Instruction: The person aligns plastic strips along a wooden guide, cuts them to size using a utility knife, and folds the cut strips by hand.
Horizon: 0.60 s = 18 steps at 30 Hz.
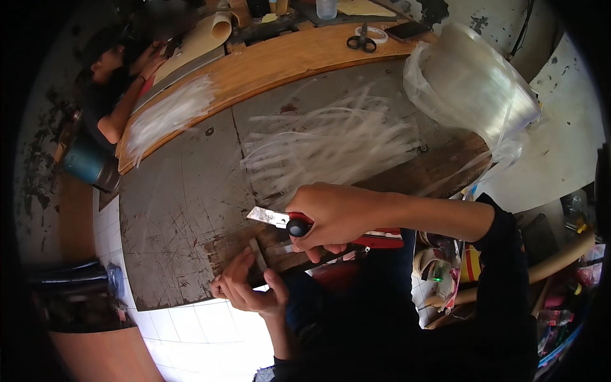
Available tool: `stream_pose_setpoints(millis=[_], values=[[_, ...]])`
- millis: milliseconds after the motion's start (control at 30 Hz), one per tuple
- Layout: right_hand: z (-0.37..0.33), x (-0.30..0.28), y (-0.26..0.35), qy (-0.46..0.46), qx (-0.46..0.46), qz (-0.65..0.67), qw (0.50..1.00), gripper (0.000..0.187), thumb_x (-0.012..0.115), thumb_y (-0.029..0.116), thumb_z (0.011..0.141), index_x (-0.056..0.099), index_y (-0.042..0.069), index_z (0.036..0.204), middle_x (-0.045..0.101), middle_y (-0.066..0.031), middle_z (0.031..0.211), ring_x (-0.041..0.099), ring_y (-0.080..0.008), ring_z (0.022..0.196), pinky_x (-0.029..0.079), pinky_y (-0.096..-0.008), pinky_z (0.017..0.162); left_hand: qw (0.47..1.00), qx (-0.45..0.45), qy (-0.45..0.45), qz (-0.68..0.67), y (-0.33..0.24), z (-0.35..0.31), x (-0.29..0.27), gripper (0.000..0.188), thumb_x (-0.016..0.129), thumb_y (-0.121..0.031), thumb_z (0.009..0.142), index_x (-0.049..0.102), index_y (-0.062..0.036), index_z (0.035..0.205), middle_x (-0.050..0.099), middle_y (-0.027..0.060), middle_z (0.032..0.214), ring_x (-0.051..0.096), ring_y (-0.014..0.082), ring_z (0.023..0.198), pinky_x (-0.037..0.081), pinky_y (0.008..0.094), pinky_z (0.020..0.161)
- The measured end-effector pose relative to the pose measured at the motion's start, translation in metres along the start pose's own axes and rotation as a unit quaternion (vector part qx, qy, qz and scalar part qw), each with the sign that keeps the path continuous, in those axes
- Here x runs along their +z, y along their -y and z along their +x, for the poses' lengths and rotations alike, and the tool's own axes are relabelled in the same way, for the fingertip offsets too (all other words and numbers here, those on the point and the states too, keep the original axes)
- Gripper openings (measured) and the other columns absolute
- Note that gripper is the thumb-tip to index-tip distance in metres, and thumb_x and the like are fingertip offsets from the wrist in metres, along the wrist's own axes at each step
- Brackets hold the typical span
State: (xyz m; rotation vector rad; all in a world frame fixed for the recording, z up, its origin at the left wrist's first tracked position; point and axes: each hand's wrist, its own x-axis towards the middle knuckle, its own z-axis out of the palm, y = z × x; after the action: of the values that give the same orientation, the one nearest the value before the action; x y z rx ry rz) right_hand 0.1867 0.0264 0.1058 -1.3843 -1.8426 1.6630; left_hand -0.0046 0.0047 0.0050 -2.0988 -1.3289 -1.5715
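The red cutter (pixel 282 220), its broad silver blade (pixel 264 216) exposed, is clamped in our right hand (pixel 334 216) over a worn board (pixel 223 254); our left hand (pixel 249 285), thumb and fingers apart, touches a pale bar (pixel 258 254). We face a scratched grey table (pixel 184 204) and flaking walls (pixel 566 108).

The blade (pixel 267 218) is glossy metal (stained), the plank (pixel 449 169) rough wood.

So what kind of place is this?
Probably a small workshop: there's a scratched work table, a pile of clear strips, and a red-handled cutter in the right hand.
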Motion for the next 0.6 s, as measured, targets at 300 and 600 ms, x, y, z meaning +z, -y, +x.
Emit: stream_pose_setpoints(millis=[300, 600], values=[[-0.007, -0.002, 0.010, 0.024, 0.041, -0.033, 0.998, 0.017, 0.059, 0.012, 0.080, 0.055, -0.001, 0.071, 0.064, -0.0062, 0.062, 0.052, -0.0089, 0.041, 0.041, -0.0229, 0.039, 0.936, -0.242, 0.076, -0.245, 0.013, 0.023, -0.014, 0.038, 0.045, -0.027, 0.087, 0.052, -0.0025, 0.115, 0.047, 0.0190, 0.126, 0.042, 0.0301, 0.120, 0.028, 0.0450, 0.102], [-0.002, -0.008, 0.023, 0.038, 0.065, -0.015, 0.997, 0.015, 0.060, 0.011, 0.081, 0.056, -0.003, 0.076, 0.065, -0.0079, 0.065, 0.053, -0.0085, 0.042, 0.040, -0.0211, 0.038, 0.938, -0.217, 0.102, -0.249, 0.012, 0.024, -0.015, 0.023, 0.055, -0.007, 0.082, 0.056, -0.0011, 0.104, 0.045, 0.0216, 0.128, 0.045, 0.0331, 0.118, 0.035, 0.0393, 0.096]])
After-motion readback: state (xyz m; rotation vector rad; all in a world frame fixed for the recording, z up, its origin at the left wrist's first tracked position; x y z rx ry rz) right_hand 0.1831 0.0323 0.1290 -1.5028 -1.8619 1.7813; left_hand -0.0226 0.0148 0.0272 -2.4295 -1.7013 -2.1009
